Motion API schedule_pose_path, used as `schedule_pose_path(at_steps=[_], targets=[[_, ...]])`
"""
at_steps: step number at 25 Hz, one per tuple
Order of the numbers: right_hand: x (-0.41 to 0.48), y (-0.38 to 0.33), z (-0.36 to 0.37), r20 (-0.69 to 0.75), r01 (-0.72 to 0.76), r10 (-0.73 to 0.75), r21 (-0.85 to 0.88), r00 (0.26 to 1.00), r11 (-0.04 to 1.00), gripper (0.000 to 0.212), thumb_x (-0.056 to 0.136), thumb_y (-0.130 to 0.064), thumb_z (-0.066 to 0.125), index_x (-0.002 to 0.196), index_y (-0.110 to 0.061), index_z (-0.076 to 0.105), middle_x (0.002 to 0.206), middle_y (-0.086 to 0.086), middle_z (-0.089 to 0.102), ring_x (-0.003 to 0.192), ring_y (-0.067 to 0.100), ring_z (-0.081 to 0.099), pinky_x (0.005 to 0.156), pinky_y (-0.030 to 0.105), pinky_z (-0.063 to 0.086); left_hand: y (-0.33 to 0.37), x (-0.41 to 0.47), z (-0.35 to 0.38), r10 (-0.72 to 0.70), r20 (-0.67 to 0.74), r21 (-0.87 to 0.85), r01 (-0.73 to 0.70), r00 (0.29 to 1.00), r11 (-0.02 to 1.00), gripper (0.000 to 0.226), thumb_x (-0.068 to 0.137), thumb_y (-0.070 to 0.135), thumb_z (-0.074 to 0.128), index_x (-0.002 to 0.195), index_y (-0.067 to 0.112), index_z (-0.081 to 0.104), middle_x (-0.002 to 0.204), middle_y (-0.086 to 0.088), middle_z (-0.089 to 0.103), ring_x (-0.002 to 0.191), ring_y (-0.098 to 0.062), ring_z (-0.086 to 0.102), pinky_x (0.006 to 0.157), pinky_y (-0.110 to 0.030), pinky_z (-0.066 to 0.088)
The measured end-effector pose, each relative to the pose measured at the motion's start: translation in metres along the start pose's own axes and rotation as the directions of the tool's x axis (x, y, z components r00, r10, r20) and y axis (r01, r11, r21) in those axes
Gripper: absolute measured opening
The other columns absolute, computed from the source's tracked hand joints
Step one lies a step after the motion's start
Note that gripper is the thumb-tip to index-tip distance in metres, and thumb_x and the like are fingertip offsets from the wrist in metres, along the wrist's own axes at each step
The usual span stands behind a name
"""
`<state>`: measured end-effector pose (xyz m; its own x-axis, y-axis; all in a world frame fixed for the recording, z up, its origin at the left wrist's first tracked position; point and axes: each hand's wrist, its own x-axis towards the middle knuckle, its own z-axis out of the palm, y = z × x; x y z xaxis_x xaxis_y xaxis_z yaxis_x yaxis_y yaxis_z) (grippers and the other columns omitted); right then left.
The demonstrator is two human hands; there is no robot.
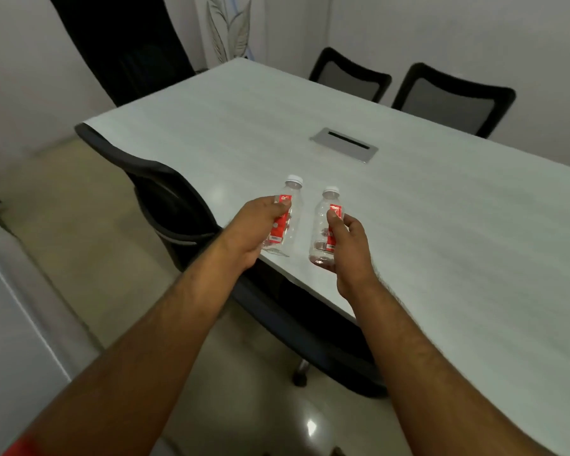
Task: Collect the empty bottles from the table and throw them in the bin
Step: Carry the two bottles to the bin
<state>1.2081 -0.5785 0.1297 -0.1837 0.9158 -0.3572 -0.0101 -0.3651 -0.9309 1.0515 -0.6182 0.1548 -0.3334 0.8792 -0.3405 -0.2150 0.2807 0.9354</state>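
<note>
The head camera looks down at two bare arms reaching out over the near corner of a long white table (408, 199). The left hand (254, 228) is closed around a clear plastic bottle (285, 222) with a white cap and a red label, thumb pressed on the label. The right hand (348, 248) is closed around a second clear bottle (324, 232) of the same kind, thumb on its red label and fingers behind it. Both bottles stand nearly upright, side by side but not touching, just above the table's near edge. Both look empty. I cannot tell if their bottoms touch the table top. Farther along the table there is a silver cable hatch (344, 144) with a dark slot set into the top. A black office chair (175, 205) is pushed in just left of the hands. Two more black chairs (451, 100) stand at the far side, and a tall black chair (122, 44) stands at the far end.
</note>
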Motion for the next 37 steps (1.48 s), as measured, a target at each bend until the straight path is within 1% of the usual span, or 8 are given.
schedule_pose_path(at_steps=[5, 12, 16, 20, 22, 25, 30, 37], targets=[[0.034, -0.016, 0.112, 0.130, 0.067, -0.061, -0.036, 0.990, 0.997, 0.048, 0.096, -0.047, 0.055, 0.138, -0.026, 0.045, 0.128, 0.002, 0.063, 0.103, 0.022, 0.070, 0.079, 0.040, 0.062, 0.031, 0.023, -0.090, 0.023, -0.209, -0.089, -0.043, 0.978, 0.995, 0.043, 0.083, 0.013, 0.073, 0.123, 0.012, 0.060, 0.108, -0.010, 0.073, 0.094, -0.023, 0.072, 0.083, -0.044, 0.059], [0.074, -0.030, 0.275, 0.416, 0.074, -0.061, -0.017, 0.908, 0.997, 0.041, 0.098, -0.042, 0.056, 0.133, -0.020, 0.051, 0.105, -0.002, 0.067, 0.090, 0.014, 0.070, 0.072, 0.034, 0.060, 0.061, 0.050, -0.230, 0.063, -0.421, -0.154, -0.140, 0.905, 0.978, 0.024, 0.087, 0.017, 0.066, 0.109, 0.010, 0.065, 0.086, -0.004, 0.070, 0.072, -0.016, 0.069, 0.060, -0.032, 0.057], [0.100, -0.038, 0.396, 0.540, 0.149, -0.073, -0.098, 0.838, 0.984, 0.044, 0.100, -0.043, 0.052, 0.138, -0.020, 0.049, 0.107, -0.003, 0.065, 0.091, 0.011, 0.067, 0.070, 0.028, 0.059, 0.081, 0.084, -0.344, 0.028, -0.536, -0.244, -0.186, 0.844, 0.952, 0.027, 0.079, 0.020, 0.060, 0.103, 0.010, 0.064, 0.085, -0.009, 0.062, 0.078, -0.025, 0.061, 0.082, -0.045, 0.054], [0.142, -0.040, 0.533, 0.575, 0.185, -0.078, -0.129, 0.815, 0.974, 0.042, 0.099, -0.041, 0.055, 0.136, -0.023, 0.048, 0.100, -0.008, 0.061, 0.084, 0.009, 0.065, 0.054, 0.019, 0.053, 0.103, 0.140, -0.472, 0.036, -0.551, -0.257, -0.210, 0.834, 0.943, 0.033, 0.077, 0.022, 0.060, 0.106, 0.008, 0.066, 0.086, -0.008, 0.061, 0.072, -0.022, 0.060, 0.074, -0.037, 0.053], [0.164, -0.040, 0.609, 0.563, 0.188, -0.062, -0.168, 0.824, 0.968, 0.040, 0.099, -0.041, 0.055, 0.134, -0.023, 0.048, 0.102, -0.006, 0.064, 0.087, 0.011, 0.068, 0.059, 0.025, 0.058, 0.116, 0.170, -0.540, 0.003, -0.527, -0.271, -0.171, 0.850, 0.947, 0.046, 0.073, 0.024, 0.066, 0.114, 0.005, 0.065, 0.087, -0.008, 0.062, 0.070, -0.020, 0.060, 0.071, -0.035, 0.052], [0.190, -0.045, 0.710, 0.550, 0.159, -0.029, -0.189, 0.834, 0.969, 0.040, 0.099, -0.040, 0.055, 0.134, -0.024, 0.049, 0.112, 0.001, 0.067, 0.094, 0.018, 0.069, 0.067, 0.034, 0.060, 0.141, 0.211, -0.630, 0.007, -0.508, -0.301, -0.185, 0.862, 0.936, 0.025, 0.082, 0.021, 0.069, 0.104, 0.013, 0.063, 0.081, -0.002, 0.066, 0.070, -0.018, 0.063, 0.070, -0.034, 0.053], [0.229, -0.045, 0.836, 0.560, 0.140, 0.006, -0.216, 0.828, 0.966, 0.040, 0.097, -0.038, 0.057, 0.134, -0.025, 0.046, 0.096, -0.012, 0.061, 0.083, 0.011, 0.065, 0.056, 0.025, 0.054, 0.179, 0.263, -0.743, 0.004, -0.573, -0.275, -0.196, 0.820, 0.941, 0.036, 0.083, 0.022, 0.073, 0.115, 0.008, 0.064, 0.094, -0.004, 0.072, 0.081, -0.019, 0.069, 0.078, -0.037, 0.057], [0.317, -0.028, 1.020, 0.579, 0.085, 0.052, -0.207, 0.813, 0.975, 0.044, 0.091, -0.035, 0.068, 0.128, -0.015, 0.056, 0.102, 0.003, 0.071, 0.082, 0.016, 0.072, 0.057, 0.026, 0.056, 0.209, 0.369, -0.903, 0.018, -0.648, -0.241, -0.227, 0.761, 0.944, 0.026, 0.085, 0.022, 0.071, 0.109, 0.013, 0.067, 0.104, -0.007, 0.073, 0.092, -0.022, 0.070, 0.080, -0.038, 0.058]])
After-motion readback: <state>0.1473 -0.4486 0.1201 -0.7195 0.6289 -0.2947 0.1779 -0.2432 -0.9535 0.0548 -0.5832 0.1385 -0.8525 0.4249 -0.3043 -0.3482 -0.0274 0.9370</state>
